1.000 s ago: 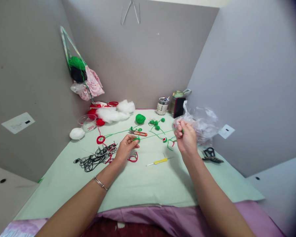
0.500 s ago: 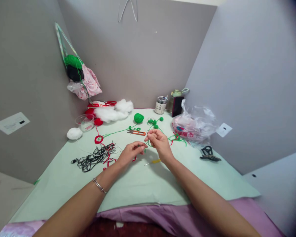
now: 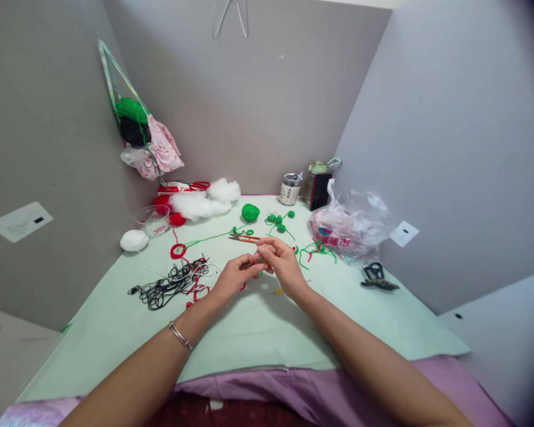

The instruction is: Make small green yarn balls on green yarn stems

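Two bare hands met above one pale green cloth (image 3: 249,332) near the middle of the table. The left hand (image 3: 239,275) and the right hand (image 3: 282,265) touched at the fingertips, both pinching one small green yarn piece (image 3: 261,260) between them; its shape was mostly hidden by the fingers. One silver bracelet (image 3: 180,335) encircled the left wrist.

Just beyond the fingers lay one pair of snips (image 3: 244,238) with an orange handle, partly covered by the right hand. One yellow-handled tool (image 3: 279,291) showed only in part beneath that hand. Farther back were one green yarn ball (image 3: 250,213) and, to its right, a group of four small green balls (image 3: 280,228) with strands.

To the left lay one red ring (image 3: 178,251), one black yarn tangle (image 3: 167,289), one white ball (image 3: 134,241) and one clear cup (image 3: 155,225). To the right stood one tin (image 3: 290,192) holding pens and one dark phone (image 3: 320,191), upright; nearer were one plastic bag (image 3: 343,230) and one black claw clip (image 3: 378,277).
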{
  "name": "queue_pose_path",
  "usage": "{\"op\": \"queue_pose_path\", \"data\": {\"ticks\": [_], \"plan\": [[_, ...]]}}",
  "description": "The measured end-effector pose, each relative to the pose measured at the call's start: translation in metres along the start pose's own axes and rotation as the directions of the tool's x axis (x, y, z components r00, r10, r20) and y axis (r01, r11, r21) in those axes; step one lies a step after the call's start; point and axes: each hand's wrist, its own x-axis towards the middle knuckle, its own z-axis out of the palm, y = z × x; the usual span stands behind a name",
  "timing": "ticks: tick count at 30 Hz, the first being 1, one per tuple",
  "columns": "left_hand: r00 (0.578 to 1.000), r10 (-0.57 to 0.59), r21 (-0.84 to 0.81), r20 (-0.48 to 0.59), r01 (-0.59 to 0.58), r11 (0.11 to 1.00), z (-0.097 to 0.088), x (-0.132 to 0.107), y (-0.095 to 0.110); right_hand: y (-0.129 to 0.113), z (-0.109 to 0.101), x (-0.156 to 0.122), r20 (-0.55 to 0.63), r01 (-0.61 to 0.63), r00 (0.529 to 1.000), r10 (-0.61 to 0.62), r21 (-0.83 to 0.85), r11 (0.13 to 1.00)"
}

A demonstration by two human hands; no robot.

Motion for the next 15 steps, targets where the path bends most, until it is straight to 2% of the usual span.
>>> {"op": "queue_pose_path", "data": {"ticks": [6, 15], "plan": [[1.0, -0.011, -0.108, 0.016, 0.013, 0.994, -0.0001, -0.001, 0.0038, 0.0017, -0.0037, 0.0022, 0.038, -0.02, 0.999, 0.019, 0.029, 0.999], [0.999, -0.008, -0.093, -0.042, 0.004, 0.996, -0.0032, -0.0009, 0.0006, -0.0013, -0.0102, 0.0049, 0.023, -0.025, 0.999, 0.024, 0.065, 0.998]]}}
